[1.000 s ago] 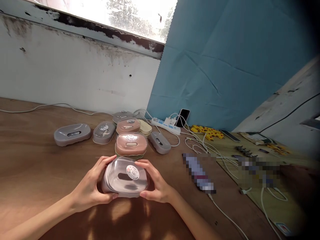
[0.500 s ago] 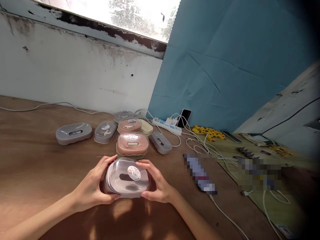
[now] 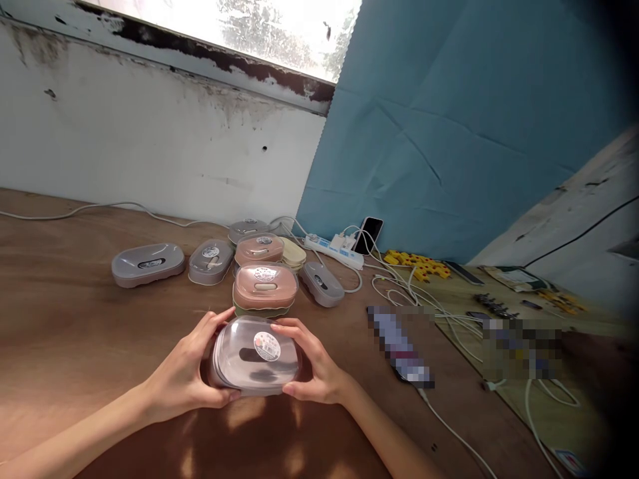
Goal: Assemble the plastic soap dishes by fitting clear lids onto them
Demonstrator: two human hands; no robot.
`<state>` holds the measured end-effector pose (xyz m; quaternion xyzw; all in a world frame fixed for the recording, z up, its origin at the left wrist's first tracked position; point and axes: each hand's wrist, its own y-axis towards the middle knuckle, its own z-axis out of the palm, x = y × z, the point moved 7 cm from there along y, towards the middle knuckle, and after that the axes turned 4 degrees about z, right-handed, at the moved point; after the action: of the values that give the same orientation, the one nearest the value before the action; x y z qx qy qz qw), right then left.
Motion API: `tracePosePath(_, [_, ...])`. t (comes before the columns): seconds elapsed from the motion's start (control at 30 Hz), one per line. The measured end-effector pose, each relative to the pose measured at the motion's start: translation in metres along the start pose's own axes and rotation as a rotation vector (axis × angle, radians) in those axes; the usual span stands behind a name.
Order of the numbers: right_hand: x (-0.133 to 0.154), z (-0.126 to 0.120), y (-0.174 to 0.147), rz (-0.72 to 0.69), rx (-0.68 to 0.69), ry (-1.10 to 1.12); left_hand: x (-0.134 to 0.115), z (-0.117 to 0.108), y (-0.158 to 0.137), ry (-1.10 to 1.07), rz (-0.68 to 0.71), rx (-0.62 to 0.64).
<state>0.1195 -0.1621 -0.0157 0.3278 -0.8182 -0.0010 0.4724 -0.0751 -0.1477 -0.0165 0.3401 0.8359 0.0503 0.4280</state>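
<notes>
Between my two hands is a translucent grey plastic box with a lid and a round sticker. My left hand wraps its left side, thumb at the near edge. On the opposite side my right hand grips with its thumb low and fingers on the top edge. Just beyond stands a pink lidded box over a green one. Behind it are another pink box and cream lids. The inside of the held box is unclear.
Grey boxes lie left, behind and right on the brown table. A white power strip, a phone, cables and yellow parts are at the right. A blurred phone-like object lies near my right arm.
</notes>
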Motion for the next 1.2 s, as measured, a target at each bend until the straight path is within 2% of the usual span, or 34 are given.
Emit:
tracePosePath(0.4, [-0.001, 0.0, 0.0, -0.002, 0.0, -0.015, 0.001, 0.001, 0.001, -0.052, -0.011, 0.013])
tracePosePath(0.83, [-0.001, -0.001, -0.001, -0.033, -0.011, -0.06, 0.009, 0.003, -0.003, 0.059, -0.009, -0.011])
tracePosePath(1.2, [0.001, -0.002, -0.001, -0.037, 0.008, -0.053, 0.006, 0.004, 0.001, -0.035, -0.03, 0.061])
